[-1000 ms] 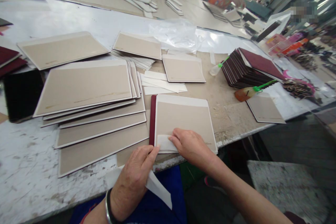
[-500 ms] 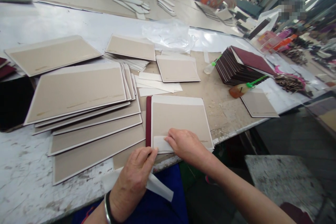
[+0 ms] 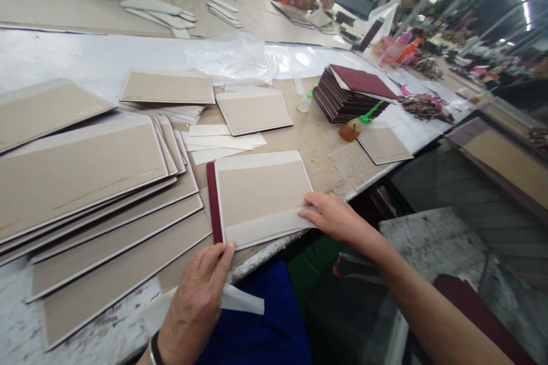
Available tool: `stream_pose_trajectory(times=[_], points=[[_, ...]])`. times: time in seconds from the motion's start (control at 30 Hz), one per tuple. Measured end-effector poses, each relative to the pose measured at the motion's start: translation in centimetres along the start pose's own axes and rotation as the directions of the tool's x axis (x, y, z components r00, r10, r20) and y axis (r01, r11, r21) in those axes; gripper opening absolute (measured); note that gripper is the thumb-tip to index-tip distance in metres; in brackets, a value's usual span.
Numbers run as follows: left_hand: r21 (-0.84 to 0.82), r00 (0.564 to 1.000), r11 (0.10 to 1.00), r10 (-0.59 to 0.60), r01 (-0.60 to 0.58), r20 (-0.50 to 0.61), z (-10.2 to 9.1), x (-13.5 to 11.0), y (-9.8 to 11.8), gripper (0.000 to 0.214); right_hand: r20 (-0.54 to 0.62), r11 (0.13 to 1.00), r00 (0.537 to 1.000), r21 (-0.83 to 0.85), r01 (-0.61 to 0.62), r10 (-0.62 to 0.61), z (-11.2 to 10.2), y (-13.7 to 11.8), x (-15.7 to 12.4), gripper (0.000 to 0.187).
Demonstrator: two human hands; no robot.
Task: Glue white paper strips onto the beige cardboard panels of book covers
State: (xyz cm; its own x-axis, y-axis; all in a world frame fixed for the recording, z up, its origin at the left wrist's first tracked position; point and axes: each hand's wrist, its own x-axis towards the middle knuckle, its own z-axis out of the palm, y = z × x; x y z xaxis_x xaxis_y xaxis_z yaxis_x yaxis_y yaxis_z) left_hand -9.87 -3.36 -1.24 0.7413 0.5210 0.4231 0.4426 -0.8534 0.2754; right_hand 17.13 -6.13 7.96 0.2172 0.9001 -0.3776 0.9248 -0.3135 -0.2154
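White strip (image 3: 263,227) lies lengthwise L-R along nr edge of panel (image 3: 261,191).

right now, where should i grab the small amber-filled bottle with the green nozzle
Probably by the rounded body of the small amber-filled bottle, coming from the near side: its thin green nozzle slants up and right in view, offering less to grip, and the maroon stack of flat panels stands close behind.
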Motion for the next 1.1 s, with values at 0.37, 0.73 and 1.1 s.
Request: stream_pose_trajectory(times=[0.37, 0.73, 1.1], points=[[-0.028, 0.997, 0.999, 0.044, -0.043, 0.062, -0.2, -0.3, -0.5, 0.062, -0.155, 0.996, 0.987, -0.075, -0.051, 0.039, 2.1, 1.8, -0.4, 0.021], [0.011, 0.996, 0.998, 0.058, -0.059, 0.074, -0.4, -0.2, -0.3, 0.058, -0.202, 0.993, 0.979, -0.111, -0.035, 0.012, 2.1, 2.4, -0.2, 0.026], [0.005, 0.993, 1.000, 0.021, -0.022, 0.115, -0.3, -0.3, -0.2, 0.063, -0.172, 0.995, 0.985, -0.097, -0.023, 0.006, 2.1, 2.5, 0.0, 0.024]])
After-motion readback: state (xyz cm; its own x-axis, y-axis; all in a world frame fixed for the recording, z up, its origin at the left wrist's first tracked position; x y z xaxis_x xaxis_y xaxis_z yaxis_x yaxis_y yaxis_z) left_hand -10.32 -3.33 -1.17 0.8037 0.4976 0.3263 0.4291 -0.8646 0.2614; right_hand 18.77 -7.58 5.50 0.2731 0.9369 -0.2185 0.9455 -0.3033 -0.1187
